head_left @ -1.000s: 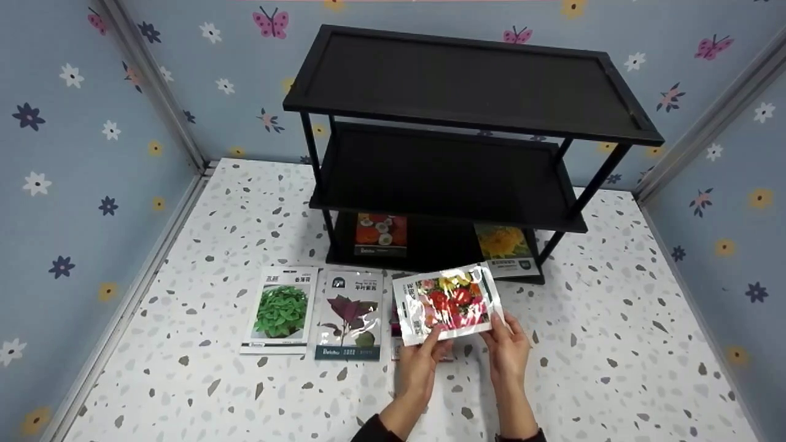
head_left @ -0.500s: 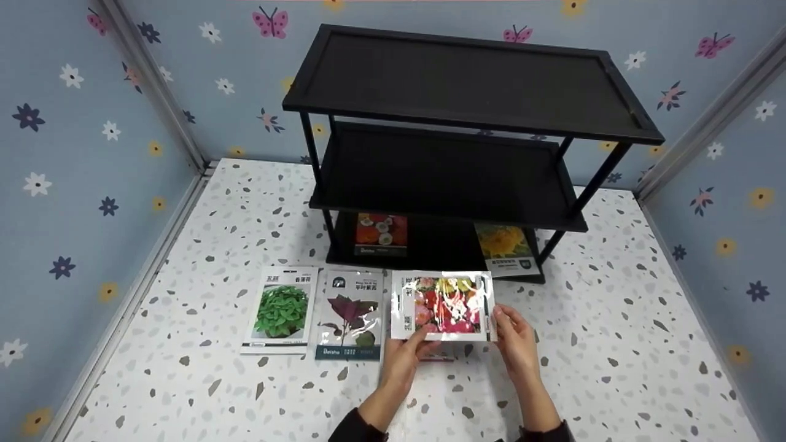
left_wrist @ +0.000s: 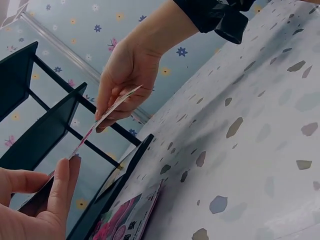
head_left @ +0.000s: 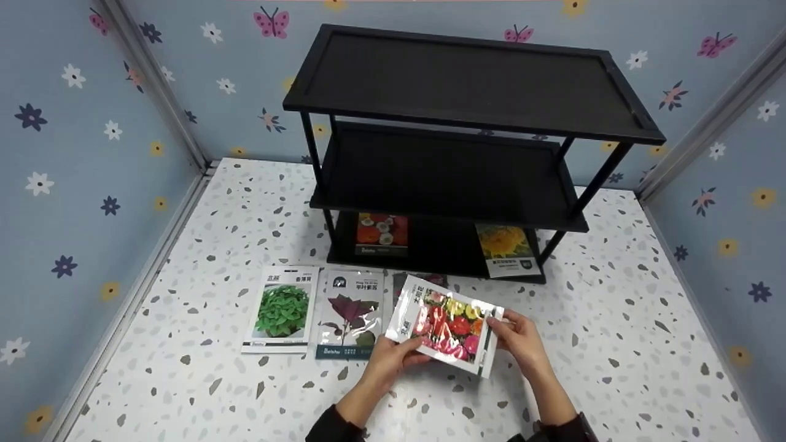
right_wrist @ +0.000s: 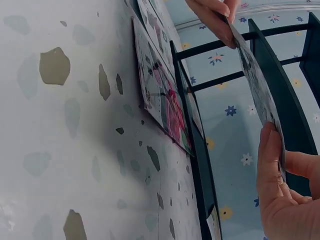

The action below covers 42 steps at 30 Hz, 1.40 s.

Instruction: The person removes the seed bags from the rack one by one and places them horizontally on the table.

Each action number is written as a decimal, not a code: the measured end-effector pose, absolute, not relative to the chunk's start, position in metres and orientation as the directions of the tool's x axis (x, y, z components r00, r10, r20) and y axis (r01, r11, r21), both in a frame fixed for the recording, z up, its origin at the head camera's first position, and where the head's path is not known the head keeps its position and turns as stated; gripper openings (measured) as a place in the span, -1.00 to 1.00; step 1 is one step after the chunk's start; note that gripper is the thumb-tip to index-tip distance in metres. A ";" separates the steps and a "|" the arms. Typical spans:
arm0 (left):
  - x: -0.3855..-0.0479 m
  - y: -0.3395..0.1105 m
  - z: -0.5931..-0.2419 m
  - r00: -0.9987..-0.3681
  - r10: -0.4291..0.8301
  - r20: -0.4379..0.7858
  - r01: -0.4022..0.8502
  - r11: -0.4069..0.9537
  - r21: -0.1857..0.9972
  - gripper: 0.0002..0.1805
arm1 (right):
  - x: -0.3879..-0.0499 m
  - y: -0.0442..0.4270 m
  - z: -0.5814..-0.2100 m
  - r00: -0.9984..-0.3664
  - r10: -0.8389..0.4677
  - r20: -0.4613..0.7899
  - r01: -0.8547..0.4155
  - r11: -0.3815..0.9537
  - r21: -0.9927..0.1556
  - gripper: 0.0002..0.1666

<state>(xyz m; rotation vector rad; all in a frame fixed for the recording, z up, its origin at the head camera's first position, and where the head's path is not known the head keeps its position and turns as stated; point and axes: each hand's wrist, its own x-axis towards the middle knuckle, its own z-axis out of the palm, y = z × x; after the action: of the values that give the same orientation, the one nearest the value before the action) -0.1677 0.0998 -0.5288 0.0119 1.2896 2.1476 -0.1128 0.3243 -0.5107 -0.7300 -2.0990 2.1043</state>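
Both hands hold a seed packet [head_left: 451,325] with a photo of mixed red, pink and yellow flowers, lifted off the table and slanted down to the right. My left hand [head_left: 390,362] pinches its left end, thumb on the printed face. At the right end, my right hand [head_left: 521,337] pinches the packet between thumb and fingers. In both wrist views the packet appears nearly edge-on. Beneath it on the table lies another packet [head_left: 430,279], mostly hidden in the head view; the right wrist view shows pink on its front.
A leafy green packet [head_left: 282,311] and a purple-leaf packet [head_left: 350,313] lie side by side to the left. Behind stands a black three-tier shelf [head_left: 454,178]. Its bottom tier bears an orange-red packet [head_left: 382,234] and a sunflower packet [head_left: 505,245].
The held flower packet has turned clockwise from level to slanted, its right end coming down towards me. Both hands have moved with it. The top of the packet beneath is now exposed.
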 end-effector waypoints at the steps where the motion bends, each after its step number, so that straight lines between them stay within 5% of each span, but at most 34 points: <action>1: -0.168 0.099 -0.529 -0.804 0.512 -0.301 -0.503 -0.318 0.803 -0.70 | -0.112 0.324 -0.511 -0.883 0.384 -0.270 0.268 -0.061 -0.962 -0.67; 7: -0.165 0.106 -0.527 -0.855 0.435 -0.284 -0.450 -0.349 0.822 -0.80 | -0.112 0.320 -0.524 -0.866 0.453 -0.211 0.190 -0.092 -0.977 -0.64; 16: -0.142 0.138 -0.537 -0.922 0.307 -0.238 -0.360 -0.450 0.817 -0.47 | -0.122 0.325 -0.595 -0.787 0.588 -0.186 0.030 -0.265 -0.964 -0.55; 22: -0.136 0.149 -0.531 -0.932 0.234 -0.275 -0.355 -0.451 0.819 -0.52 | -0.121 0.306 -0.596 -0.734 0.653 -0.188 -0.045 -0.323 -0.945 -0.52; 26: -0.136 0.148 -0.529 -0.931 0.219 -0.291 -0.360 -0.434 0.826 -0.59 | -0.116 0.297 -0.591 -0.742 0.648 -0.173 -0.077 -0.338 -0.938 -0.35; 32: -0.139 0.144 -0.531 -0.936 0.236 -0.262 -0.342 -0.419 0.841 -0.60 | -0.112 0.301 -0.590 -0.798 0.582 -0.155 -0.068 -0.343 -0.937 -0.45; 38: -0.149 0.134 -0.534 -0.926 0.317 -0.205 -0.323 -0.383 0.865 -0.62 | -0.103 0.309 -0.556 -0.919 0.380 -0.101 0.023 -0.205 -0.978 -0.56; 42: -0.157 0.126 -0.532 -0.892 0.403 -0.205 -0.353 -0.335 0.874 -0.64 | -0.101 0.311 -0.532 -0.937 0.294 -0.190 0.160 -0.123 -0.979 -0.56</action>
<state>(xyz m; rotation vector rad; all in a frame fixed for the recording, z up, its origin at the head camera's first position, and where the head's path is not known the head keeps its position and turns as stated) -0.1567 0.1261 -0.5324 0.0660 1.4519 2.2450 -0.1010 0.3112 -0.5315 -0.5242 -2.0169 2.2270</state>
